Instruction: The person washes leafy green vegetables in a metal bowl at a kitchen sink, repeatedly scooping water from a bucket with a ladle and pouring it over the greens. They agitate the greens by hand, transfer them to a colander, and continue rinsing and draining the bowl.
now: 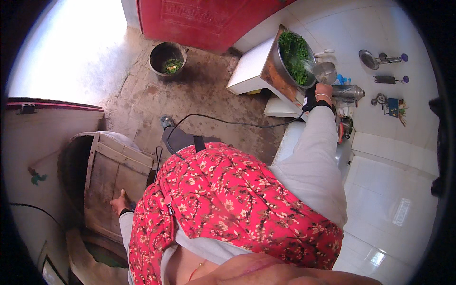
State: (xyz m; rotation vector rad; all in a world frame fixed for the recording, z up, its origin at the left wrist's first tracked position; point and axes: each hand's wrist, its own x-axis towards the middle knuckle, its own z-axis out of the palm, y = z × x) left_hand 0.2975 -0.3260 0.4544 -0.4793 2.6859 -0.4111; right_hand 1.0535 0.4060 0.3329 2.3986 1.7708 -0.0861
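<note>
My right hand (323,91) grips a metal water scoop (325,72), tipped over a large metal basin (310,50). Water spills from the scoop onto the leafy greens (294,57) that fill the basin. On my other side, my left hand (120,203) holds the near edge of a wooden plank lid (107,178), its thumb lying across the upper face. The lid slants over a large dark vat (73,167), leaving part of the vat's mouth uncovered. My left fingers are mostly hidden.
A dark pot (156,66) with some greens inside stands on the stained floor (199,96). A black cable (228,123) hangs between my body and right wrist. A metal flask (347,92) stands by the tiled wall, where utensils (386,79) hang. A red door (210,21) is ahead.
</note>
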